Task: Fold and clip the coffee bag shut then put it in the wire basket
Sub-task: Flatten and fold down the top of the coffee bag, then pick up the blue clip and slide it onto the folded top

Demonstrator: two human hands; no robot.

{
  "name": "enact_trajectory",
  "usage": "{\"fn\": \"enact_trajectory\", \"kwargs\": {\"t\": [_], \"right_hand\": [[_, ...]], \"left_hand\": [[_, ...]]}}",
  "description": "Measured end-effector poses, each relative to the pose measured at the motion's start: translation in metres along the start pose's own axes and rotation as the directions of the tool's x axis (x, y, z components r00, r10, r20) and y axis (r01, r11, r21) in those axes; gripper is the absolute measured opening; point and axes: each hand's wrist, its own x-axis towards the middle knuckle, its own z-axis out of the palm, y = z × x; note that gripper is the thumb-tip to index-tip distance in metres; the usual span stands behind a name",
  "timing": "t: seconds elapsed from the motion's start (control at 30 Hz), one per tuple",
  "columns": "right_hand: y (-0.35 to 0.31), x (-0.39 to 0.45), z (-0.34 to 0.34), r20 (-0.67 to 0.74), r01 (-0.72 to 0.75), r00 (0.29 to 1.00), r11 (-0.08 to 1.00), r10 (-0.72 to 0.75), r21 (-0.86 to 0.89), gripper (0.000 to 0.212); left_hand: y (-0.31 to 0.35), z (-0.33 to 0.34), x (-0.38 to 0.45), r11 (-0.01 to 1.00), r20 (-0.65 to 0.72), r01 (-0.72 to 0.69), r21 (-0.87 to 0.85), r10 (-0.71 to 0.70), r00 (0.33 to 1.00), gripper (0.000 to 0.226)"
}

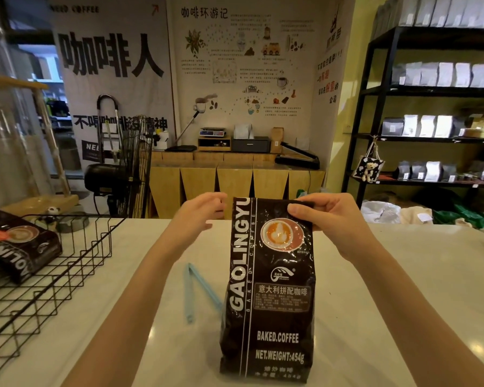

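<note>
I see the coffee bag (268, 286) upright on the desk (403, 289), labelled "GAOLINGYU BAKED.COFFEE". Right hand (327, 219) grip pinches its top at 1 o'clock; left hand (200, 213) grip open, at 11 o'clock.

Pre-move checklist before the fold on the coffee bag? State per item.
1. Coffee bag upright on the counter: ok.
2. Right hand gripping the bag's top corner: ok, thumb in front, fingers over the top edge.
3. Left hand on the bag: not ok, it sits open beside the top left corner, not touching.
4. Top folded over: not ok, the top edge stands unfolded.
5. Blue clip within reach: ok, lying open on the counter left of the bag.
6. Wire basket has room: ok, one bag lies at its far end and the near part is free.
</note>
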Motion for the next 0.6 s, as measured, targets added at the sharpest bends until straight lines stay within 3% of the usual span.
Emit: {"fn": "enact_trajectory", "kwargs": {"t": [0.07, 0.13, 0.2, 0.37, 0.6], "right_hand": [[0.001, 0.0, 0.0, -0.005, -0.001, 1.0, 1.0, 0.001, 0.003, 0.009], [0.001, 0.0, 0.001, -0.003, -0.005, 1.0, 1.0, 0.005, 0.004, 0.009], [0.002, 0.0, 0.0, -0.002, -0.008, 1.0, 1.0, 0.008, 0.011, 0.008], [0.005, 0.001, 0.0, -0.004, -0.008, 1.0, 1.0, 0.008, 0.001, 0.007], [0.008, 0.003, -0.001, -0.011, -0.015, 1.0, 1.0, 0.015, -0.005, 0.005]], "left_hand": [[-0.033, -0.016, 0.006, 0.932, 0.003, -0.047, 0.359, 0.049, 0.999, 0.035], [-0.071, -0.029, 0.009, 0.844, 0.076, -0.033, 0.536, -0.009, 0.997, 0.046], [-0.1, -0.034, 0.008, 0.811, 0.123, 0.0, 0.586, -0.089, 0.988, 0.05], [-0.129, -0.035, 0.005, 0.816, 0.178, 0.109, 0.568, -0.251, 0.952, 0.036], [-0.13, -0.033, 0.007, 0.771, 0.241, 0.054, 0.634, -0.264, 0.934, 0.025]]}}
